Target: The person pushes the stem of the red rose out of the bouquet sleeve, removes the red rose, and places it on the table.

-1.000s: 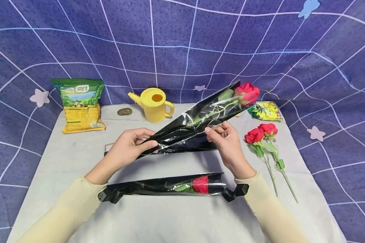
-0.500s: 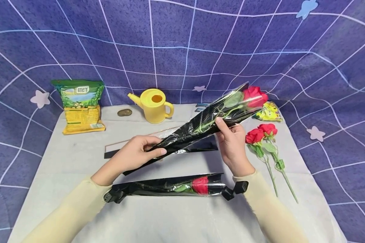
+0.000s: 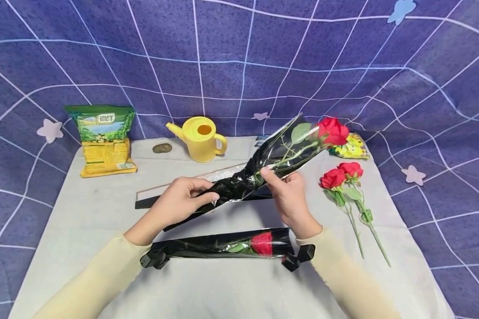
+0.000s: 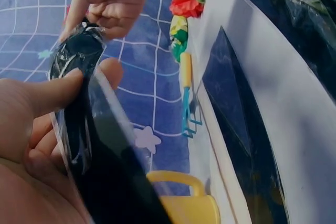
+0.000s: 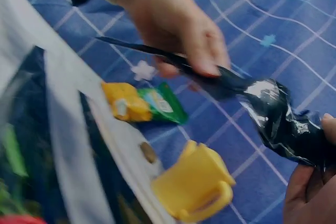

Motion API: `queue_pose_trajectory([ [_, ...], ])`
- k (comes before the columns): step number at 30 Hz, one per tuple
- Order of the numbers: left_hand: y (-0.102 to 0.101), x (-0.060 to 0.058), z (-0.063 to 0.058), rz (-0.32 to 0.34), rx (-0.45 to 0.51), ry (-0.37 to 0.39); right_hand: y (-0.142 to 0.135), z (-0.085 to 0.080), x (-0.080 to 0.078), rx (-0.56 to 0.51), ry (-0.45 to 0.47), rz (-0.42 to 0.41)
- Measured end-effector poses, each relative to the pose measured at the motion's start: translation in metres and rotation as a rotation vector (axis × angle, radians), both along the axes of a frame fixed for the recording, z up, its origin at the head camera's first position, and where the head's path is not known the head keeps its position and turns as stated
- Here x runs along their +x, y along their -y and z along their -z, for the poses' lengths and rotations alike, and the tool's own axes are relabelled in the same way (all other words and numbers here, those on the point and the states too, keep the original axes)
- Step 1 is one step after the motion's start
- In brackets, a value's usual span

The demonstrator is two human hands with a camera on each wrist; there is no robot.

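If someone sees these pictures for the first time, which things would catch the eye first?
The eye would probably go first to the red rose in its crumpled black wrapper, held slantwise above the table by the left hand and the right hand. Next comes the yellow watering can at the far edge, in front of the blue-purple backdrop. Two unwrapped red roses, lying at the table's right side, also stand out.

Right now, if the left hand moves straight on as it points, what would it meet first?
Beyond the black wrapper it grips, probably the right hand, though depth is unclear.
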State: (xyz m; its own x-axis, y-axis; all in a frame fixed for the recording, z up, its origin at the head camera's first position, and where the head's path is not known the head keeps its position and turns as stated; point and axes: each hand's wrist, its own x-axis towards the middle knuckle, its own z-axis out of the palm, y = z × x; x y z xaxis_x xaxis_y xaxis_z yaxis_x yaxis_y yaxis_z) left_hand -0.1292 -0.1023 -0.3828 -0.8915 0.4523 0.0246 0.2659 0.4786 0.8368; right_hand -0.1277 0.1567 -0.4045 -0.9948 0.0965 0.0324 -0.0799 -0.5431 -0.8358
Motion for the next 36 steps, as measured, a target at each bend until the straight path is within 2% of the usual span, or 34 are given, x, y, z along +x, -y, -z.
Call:
queue_pose_trajectory([
  [4,-0.001,0.001,0.002,-0.035,-0.021,-0.03,0.008,0.005,0.005,0.037,0.021,0.01],
  [10,0.005,0.001,0.007,-0.023,-0.052,-0.011,-0.002,0.002,0.0,0.126,-0.022,0.029],
  [17,0.018,-0.001,0.003,-0.02,-0.09,0.005,-0.02,-0.011,-0.009,-0.033,-0.04,0.027],
  [23,0.022,-0.002,-0.002,0.026,-0.096,0.008,-0.019,-0.013,-0.009,-0.037,-0.006,-0.008],
  [27,0.019,-0.001,-0.002,0.057,-0.083,0.02,-0.016,-0.01,-0.006,-0.019,0.0,-0.022],
  [32,0.007,-0.001,-0.005,0.097,-0.016,0.01,-0.011,-0.009,-0.003,0.032,-0.009,-0.049],
  [36,0.001,0.0,-0.007,0.088,-0.004,-0.005,-0.01,-0.012,-0.002,0.045,-0.037,-0.046],
])
